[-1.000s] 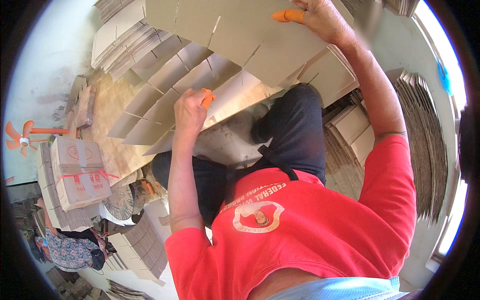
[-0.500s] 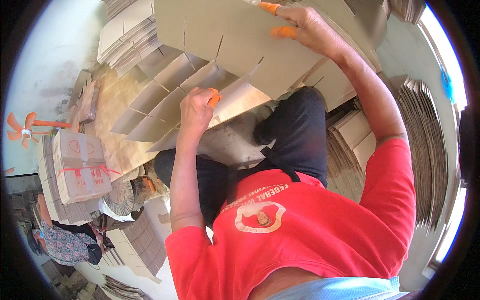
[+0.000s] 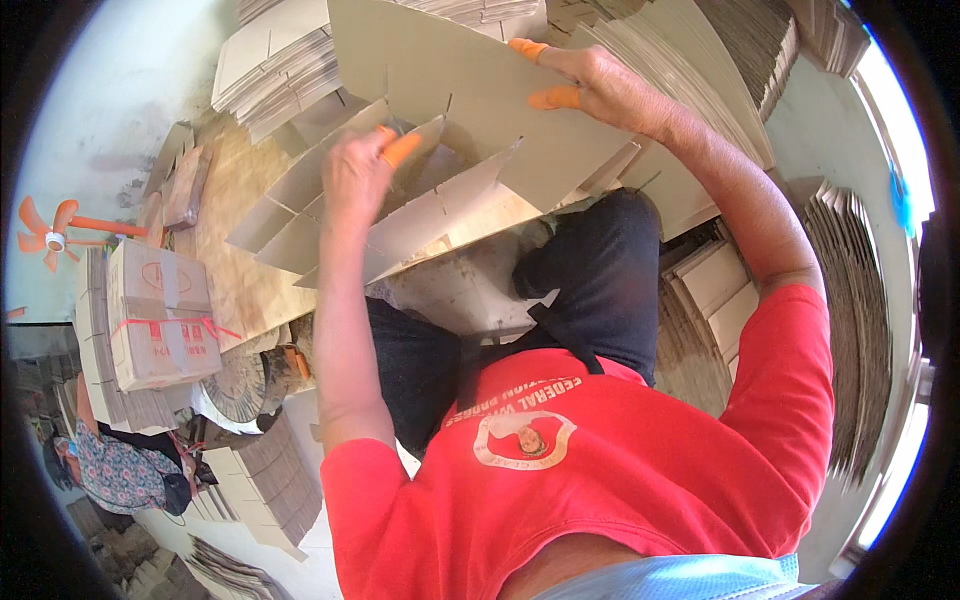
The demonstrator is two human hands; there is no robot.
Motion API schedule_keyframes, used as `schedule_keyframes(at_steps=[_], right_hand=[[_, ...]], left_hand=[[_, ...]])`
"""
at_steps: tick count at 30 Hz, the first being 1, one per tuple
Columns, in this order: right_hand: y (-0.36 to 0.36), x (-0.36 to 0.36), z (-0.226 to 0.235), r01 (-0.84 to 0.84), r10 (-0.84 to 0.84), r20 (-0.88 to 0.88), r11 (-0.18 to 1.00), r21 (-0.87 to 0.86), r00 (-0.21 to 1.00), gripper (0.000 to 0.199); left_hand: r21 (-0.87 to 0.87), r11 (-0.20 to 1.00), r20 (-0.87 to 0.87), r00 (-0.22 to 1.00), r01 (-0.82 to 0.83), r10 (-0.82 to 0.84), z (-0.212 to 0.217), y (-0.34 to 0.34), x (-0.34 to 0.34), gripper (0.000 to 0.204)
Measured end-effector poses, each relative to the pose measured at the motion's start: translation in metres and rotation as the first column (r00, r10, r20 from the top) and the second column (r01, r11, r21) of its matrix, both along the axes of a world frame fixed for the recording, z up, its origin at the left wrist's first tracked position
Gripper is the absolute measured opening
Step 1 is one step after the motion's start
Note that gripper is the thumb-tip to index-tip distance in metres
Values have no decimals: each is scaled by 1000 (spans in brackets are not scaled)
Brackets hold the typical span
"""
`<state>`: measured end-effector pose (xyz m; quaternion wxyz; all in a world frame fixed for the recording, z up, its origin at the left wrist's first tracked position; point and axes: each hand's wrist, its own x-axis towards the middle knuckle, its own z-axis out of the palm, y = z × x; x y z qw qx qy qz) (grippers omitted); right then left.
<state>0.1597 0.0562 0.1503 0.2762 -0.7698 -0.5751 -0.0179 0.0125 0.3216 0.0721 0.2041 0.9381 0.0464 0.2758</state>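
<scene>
My right hand [image 3: 610,90], with orange finger covers, grips the upper edge of a large slotted cardboard sheet [image 3: 470,80]. One covered finger lies along the sheet's face. Several narrower cardboard divider strips [image 3: 440,210] stand on edge below it, crossed with other pieces and meeting the sheet near its slots. My left hand [image 3: 360,170], also with orange finger covers, is closed among the strips, seemingly pinching the top of one; the hand covers part of the joint.
Stacked cardboard sheets [image 3: 275,65] lie at the far left of the wooden table [image 3: 215,270], more [image 3: 690,80] at the far right. A taped carton [image 3: 165,315] and an orange fan [image 3: 50,235] are at left. Another person [image 3: 120,470] is at lower left. Upright cardboard [image 3: 850,320] lines the right.
My left hand has moved left and farther away along the strips, closer to another joint. My right hand keeps its hold on the large sheet, which has shifted slightly in view.
</scene>
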Motion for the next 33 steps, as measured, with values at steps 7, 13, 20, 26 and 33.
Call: schedule_keyframes(at_steps=[7,13,20,26,33], right_hand=[[-1,3,15,-63,59,-84,997,-42,995,50],[4,9,-1,-139,139,-8,988,-60,990,47],[22,5,-25,-101,94,-59,986,-133,994,56],[22,-9,-20,-1,-29,-137,976,-218,990,57],[34,-19,-23,-131,38,-229,904,-407,973,37]], left_hand=[[377,923,-263,945,-83,193,-18,77,51,14],[285,954,-200,967,-97,158,-30,81,58,9],[237,966,-173,974,-102,145,-32,82,60,5],[228,970,-185,974,-88,132,-32,86,58,17],[275,959,-327,932,-66,157,-23,84,63,17]])
